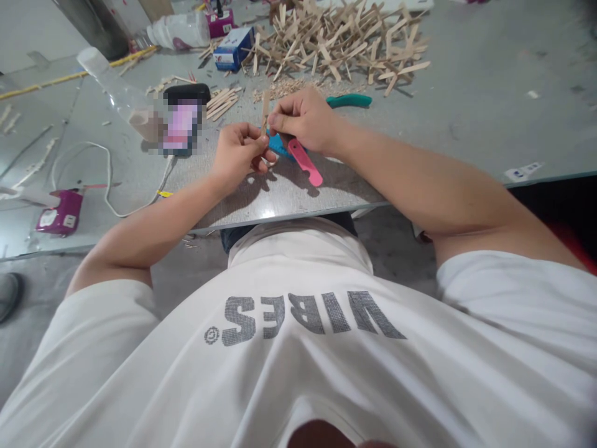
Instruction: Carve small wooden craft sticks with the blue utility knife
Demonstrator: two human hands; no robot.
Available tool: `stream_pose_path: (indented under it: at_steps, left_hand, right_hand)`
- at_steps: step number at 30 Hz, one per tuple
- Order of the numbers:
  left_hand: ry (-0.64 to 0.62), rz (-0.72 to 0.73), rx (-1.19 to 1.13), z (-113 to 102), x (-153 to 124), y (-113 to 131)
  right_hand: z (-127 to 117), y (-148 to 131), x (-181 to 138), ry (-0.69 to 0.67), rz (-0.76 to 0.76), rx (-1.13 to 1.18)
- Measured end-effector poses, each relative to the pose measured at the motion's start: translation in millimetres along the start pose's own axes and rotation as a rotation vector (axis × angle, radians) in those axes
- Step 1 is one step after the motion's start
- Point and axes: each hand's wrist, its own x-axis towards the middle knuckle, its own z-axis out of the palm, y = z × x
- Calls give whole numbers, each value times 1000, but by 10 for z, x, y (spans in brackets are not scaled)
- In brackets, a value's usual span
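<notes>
My left hand (240,152) is closed in a pinch on the lower end of a thin wooden stick (265,112) that stands upright. My right hand (303,121) is closed too, its fingertips pressed on the same stick near its middle. From under the right palm pokes a pink handle (305,163) with a blue part (278,144) beside it; I cannot tell whether the hand grips it or it lies on the table. Both hands hover over the near edge of the grey table (443,106).
A large heap of joined wooden sticks (340,37) lies at the back. Green-handled pliers (349,99) lie right of my right hand. Loose sticks (222,102), a phone (184,118), a plastic bottle (116,87), a blue-and-white box (233,48), a magenta charger (58,214) with a white cable sit left.
</notes>
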Motion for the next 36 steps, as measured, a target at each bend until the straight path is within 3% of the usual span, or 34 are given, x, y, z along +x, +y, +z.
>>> stream_pose_path:
  at_steps: [8, 13, 25, 30, 36]
  left_hand:
    - [33, -6, 42, -14, 21, -32]
    - [43, -24, 56, -13, 17, -29]
    - [71, 9, 43, -12, 57, -58]
    - [86, 6, 84, -15, 64, -68]
    - [63, 22, 99, -23, 63, -75]
  right_hand:
    - [-49, 47, 23, -24, -57, -178]
    - [-59, 11, 2, 109, -52, -167]
    - [-42, -5, -7, 10, -45, -102]
    - [0, -25, -26, 32, -89, -103]
    - [32, 32, 6, 59, -38, -79]
